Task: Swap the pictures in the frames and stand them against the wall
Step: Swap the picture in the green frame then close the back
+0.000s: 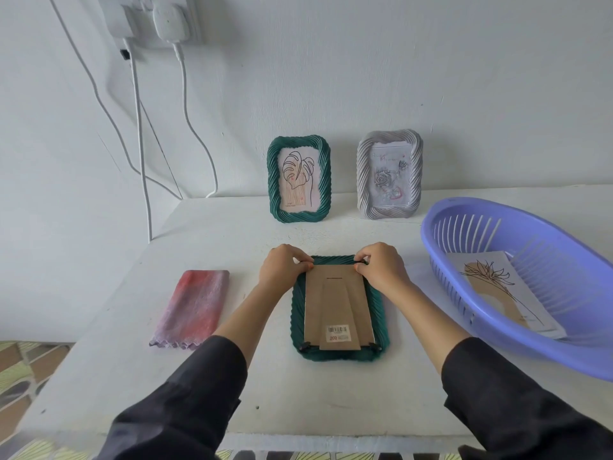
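Pinching the cardboard backing (336, 303) at both top corners, I had my left hand (285, 267) and right hand (381, 266) curled over the face-down green frame (297, 315), flat on the table (232, 376).

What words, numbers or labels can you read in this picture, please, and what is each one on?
"200": white sticker, below a barcode, on the cardboard back of the face-down green frame.
Print low on the leaf picture: too small to read.
Script atop the rose picture: too blurred to read.
Small print on the flower picture in the basket: unreadable.
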